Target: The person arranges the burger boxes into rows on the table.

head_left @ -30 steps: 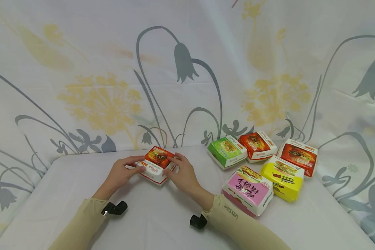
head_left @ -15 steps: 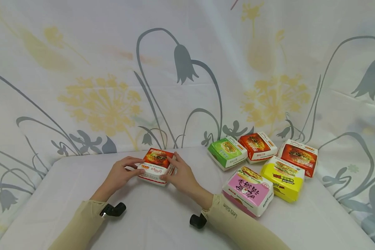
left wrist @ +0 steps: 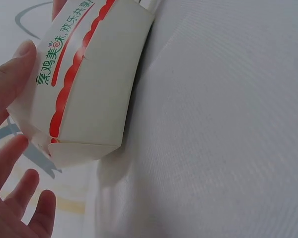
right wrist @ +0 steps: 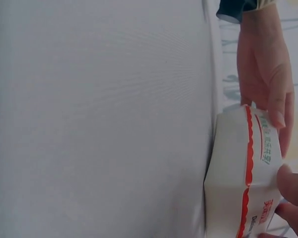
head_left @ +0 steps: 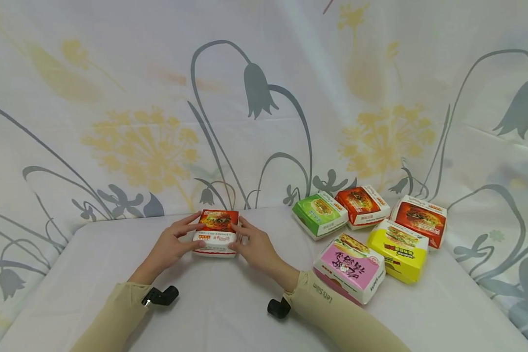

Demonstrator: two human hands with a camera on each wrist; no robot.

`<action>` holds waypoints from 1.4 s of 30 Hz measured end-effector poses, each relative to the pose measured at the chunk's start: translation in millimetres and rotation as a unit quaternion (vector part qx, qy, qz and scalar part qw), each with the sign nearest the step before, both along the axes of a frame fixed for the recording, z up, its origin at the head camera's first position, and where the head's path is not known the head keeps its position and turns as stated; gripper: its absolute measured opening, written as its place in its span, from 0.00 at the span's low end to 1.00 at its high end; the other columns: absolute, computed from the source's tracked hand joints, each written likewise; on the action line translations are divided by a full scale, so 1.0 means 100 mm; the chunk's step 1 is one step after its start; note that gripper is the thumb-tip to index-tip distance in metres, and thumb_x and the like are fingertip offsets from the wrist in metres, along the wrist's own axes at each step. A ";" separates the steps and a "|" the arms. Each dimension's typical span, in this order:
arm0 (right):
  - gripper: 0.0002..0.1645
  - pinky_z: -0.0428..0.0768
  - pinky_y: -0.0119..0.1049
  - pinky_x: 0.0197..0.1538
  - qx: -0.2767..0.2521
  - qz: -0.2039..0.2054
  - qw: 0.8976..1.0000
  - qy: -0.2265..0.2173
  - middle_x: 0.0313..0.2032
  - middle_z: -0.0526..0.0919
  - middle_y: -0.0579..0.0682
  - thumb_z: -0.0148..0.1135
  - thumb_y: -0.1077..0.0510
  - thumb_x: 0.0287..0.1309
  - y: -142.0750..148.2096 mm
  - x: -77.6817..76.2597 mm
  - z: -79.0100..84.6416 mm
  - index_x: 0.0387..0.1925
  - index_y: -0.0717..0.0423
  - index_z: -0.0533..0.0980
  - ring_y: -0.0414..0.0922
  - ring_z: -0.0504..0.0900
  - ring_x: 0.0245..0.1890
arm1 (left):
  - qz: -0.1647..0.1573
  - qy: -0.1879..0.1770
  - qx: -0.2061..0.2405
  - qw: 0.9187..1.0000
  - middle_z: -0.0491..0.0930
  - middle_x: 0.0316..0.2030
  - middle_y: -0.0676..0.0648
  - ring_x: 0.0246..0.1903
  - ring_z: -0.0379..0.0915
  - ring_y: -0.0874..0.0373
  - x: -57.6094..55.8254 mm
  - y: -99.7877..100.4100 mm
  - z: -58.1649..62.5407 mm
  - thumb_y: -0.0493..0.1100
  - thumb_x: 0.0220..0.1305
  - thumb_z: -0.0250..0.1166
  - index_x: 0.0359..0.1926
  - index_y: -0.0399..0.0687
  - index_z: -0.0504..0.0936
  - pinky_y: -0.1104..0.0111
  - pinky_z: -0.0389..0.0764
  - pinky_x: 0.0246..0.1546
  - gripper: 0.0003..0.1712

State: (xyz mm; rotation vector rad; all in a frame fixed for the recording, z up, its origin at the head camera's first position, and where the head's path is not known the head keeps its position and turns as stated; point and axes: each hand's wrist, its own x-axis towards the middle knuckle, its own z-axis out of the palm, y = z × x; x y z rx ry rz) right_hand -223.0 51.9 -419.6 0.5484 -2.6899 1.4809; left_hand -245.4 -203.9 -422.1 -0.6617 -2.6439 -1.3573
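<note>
A red and white burger box [head_left: 216,238] sits on the white-covered table, with a burger picture on its lid and its white front towards me. At its left side my left hand [head_left: 170,247] holds the near corner between thumb and forefinger; the other fingers [left wrist: 40,210] are spread apart in the left wrist view. My right hand [head_left: 258,248] grips the opposite side, thumb low on the front and fingertips by the lid. In the right wrist view the box's white side [right wrist: 231,148] rests against the tablecloth. The box's far side is hidden.
To the right stand several more burger boxes: a green one [head_left: 320,214], a red one [head_left: 362,206], another red one [head_left: 419,220], a yellow one [head_left: 398,250] and a pink one [head_left: 349,269]. A flower-printed curtain [head_left: 264,146] hangs behind the table [head_left: 220,308].
Between my hands the red and white box has turned counterclockwise, so its front edge is now nearly square to me. Both hands have followed it slightly. The other boxes have stayed put.
</note>
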 end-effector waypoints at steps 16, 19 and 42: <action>0.24 0.65 0.54 0.67 -0.034 -0.018 0.999 -0.002 0.68 0.69 0.55 0.69 0.59 0.60 -0.04 -0.04 0.02 0.58 0.55 0.80 0.56 0.65 0.69 | -0.007 -0.048 0.027 0.998 0.59 0.74 0.44 0.72 0.51 0.38 -0.01 0.05 -0.01 0.38 0.58 0.74 0.61 0.36 0.79 0.48 0.73 0.57 0.29; 0.22 0.66 0.55 0.66 -0.041 -0.025 0.999 0.011 0.67 0.71 0.55 0.70 0.59 0.60 -0.03 -0.04 0.01 0.56 0.56 0.82 0.56 0.66 0.68 | -0.004 -0.047 0.025 0.999 0.59 0.74 0.43 0.72 0.51 0.38 0.00 0.07 -0.01 0.38 0.58 0.74 0.61 0.36 0.79 0.50 0.74 0.57 0.30; 0.20 0.75 0.51 0.59 -0.023 -0.026 0.999 0.012 0.65 0.74 0.52 0.68 0.61 0.60 0.02 -0.07 0.03 0.55 0.55 0.83 0.54 0.69 0.67 | 0.048 -0.062 0.010 0.997 0.59 0.74 0.50 0.73 0.48 0.39 0.01 0.16 0.00 0.42 0.58 0.74 0.62 0.39 0.79 0.41 0.55 0.67 0.31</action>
